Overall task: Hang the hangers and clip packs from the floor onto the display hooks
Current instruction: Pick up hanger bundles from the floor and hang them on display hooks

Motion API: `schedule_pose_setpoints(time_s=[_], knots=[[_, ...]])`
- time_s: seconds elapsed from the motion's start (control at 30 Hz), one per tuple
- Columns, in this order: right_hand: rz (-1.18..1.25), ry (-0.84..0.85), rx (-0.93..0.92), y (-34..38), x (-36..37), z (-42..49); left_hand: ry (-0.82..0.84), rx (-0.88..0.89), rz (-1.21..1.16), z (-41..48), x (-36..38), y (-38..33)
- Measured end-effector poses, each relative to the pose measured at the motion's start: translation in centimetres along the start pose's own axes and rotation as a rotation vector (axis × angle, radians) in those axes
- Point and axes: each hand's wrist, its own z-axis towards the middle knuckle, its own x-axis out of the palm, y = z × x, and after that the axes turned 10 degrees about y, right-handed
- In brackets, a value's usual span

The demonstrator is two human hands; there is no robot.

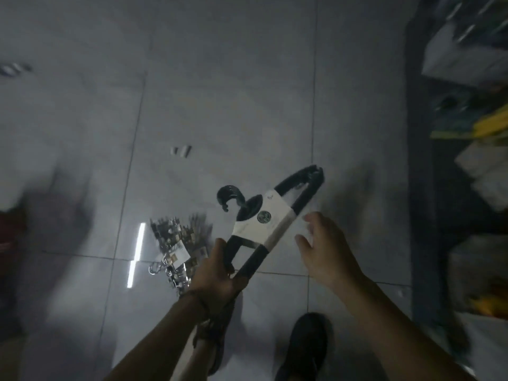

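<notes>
My left hand (217,281) grips the white-banded black plastic hangers (264,224) by their near end; they slant far-right, my spread right hand (327,251) apparently just beside.

The floor (220,78) is laid in large pale grey tiles with thin dark joints, glossy enough to mirror a strip light (136,254). A small white scrap (180,151) lies on it. At right, a dark shelf (420,188) carries blurred white boxes (461,59) and yellow goods (492,123). The room is dim.
</notes>
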Motion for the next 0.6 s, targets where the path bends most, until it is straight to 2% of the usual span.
schedule_pose_setpoints(time_s=[0.1,0.23,0.33,0.43,0.53,0.6], knots=[[-0.148,-0.139,-0.126,5.0,-7.6,-6.6,0.041,0.135,0.216,-6.8,-5.8,-8.0],[-0.087,-0.238,-0.211,11.9,-18.0,-15.4,0.085,0.294,0.496,-17.2,-13.0,-19.6],[-0.181,-0.180,-0.209,16.2,-24.9,-22.1,0.091,0.363,0.674,-25.0,-17.4,-27.4],[-0.084,-0.093,-0.152,19.4,-30.1,-28.7,0.058,0.475,0.848,-31.3,-20.8,-34.4],[0.029,-0.188,-0.128,21.3,-32.7,-34.8,-0.072,0.632,0.934,-36.4,-22.9,-40.1],[0.113,-0.346,-0.148,21.8,-33.2,-39.0,-0.277,0.745,0.893,-38.8,-23.3,-42.7]])
